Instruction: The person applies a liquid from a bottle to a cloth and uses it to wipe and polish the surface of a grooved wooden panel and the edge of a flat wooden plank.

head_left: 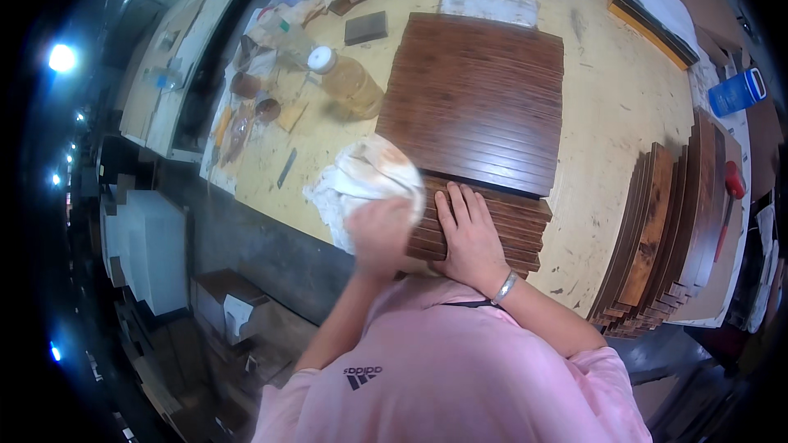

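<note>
My left hand (382,234) is closed on a crumpled white cloth (361,176) with brownish stains, at the near left corner of the boards; the hand is slightly blurred. My right hand (474,242) lies flat, fingers stretched, on a row of narrow dark brown wooden strips (523,226) by the table's near edge. A silver bracelet (505,287) circles that wrist. Just beyond, glossy reddish-brown wooden strips (472,98) lie side by side as one broad panel, with a dark gap before the nearer row. The cloth covers the left ends of some strips.
Left of the panel stands a plastic jug (353,86) of yellowish liquid with a white cap. A grey block (365,28) and a white slab (490,6) lie farther off. Brown boards (644,238) are stacked at the right, near a red-headed tool (734,180) and a blue container (736,92).
</note>
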{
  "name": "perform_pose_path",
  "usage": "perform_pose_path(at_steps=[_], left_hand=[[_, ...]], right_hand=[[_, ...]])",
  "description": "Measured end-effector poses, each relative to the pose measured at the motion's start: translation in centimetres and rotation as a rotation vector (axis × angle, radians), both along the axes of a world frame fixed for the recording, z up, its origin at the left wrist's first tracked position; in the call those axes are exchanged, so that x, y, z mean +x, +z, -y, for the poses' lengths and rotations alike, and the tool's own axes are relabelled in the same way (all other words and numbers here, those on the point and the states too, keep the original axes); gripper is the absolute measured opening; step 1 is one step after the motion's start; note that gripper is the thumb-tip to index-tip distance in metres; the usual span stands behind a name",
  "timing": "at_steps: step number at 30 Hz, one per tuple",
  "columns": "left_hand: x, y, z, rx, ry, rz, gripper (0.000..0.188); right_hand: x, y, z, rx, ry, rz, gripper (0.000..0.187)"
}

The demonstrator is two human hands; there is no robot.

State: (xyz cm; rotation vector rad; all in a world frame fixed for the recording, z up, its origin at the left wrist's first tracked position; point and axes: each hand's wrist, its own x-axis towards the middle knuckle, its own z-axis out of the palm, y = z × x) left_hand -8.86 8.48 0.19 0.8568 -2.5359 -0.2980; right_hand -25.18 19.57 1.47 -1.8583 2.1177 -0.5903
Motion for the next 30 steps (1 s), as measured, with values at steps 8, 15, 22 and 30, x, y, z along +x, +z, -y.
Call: perform_pose_path(at_steps=[8,15,22,30], left_hand=[[-0.9,0.1,-1.8,0.02,-0.066,0.031,0.019],[5.0,0.3,3.4,-0.112,0.151,-0.016,0.015],[4.6,-0.8,1.4,0.232,0.231,-0.324,0.014],[7.2,0.0,0.4,1.159,0.588,-0.669,0.026]], right_hand=[[0.3,-0.1,0.1,0.008,0.013,-0.003,0.111],[0.1,0.2,0.1,0.01,-0.005,0.009,0.109],[0.1,0.7,0.3,0.034,0.006,0.015,0.104],[0.4,0.2,0.3,0.095,0.047,-0.032,0.113]])
